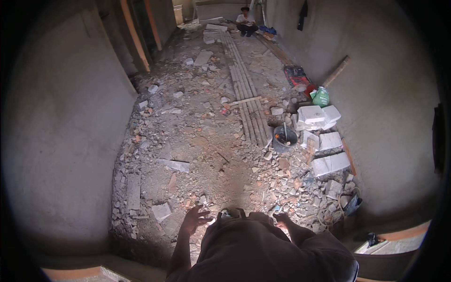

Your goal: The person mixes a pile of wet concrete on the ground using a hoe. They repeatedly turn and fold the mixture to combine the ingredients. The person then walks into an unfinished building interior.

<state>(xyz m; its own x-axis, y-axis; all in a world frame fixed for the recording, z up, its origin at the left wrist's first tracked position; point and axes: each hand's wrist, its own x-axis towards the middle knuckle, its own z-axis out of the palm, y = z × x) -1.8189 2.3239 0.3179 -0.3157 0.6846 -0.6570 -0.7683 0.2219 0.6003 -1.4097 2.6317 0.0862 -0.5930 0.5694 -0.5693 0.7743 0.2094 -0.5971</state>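
My left hand hovers at the left of my body, fingers spread and nothing visible in them. On the other side, my right hand is partly hidden by my forearm and torso; its visible fingers are apart and no held thing shows. Beneath both hands lies a floor of broken masonry rubble. A pale block fragment rests to the left of my left hand. Past my right hand, nearer the wall, sits a dark bucket among stones.
Long poles run along the floor, with a wooden strip across them. A dark bucket holding a stick stands beside white blocks. A green bag leans near the right wall. A person squats at the far end.
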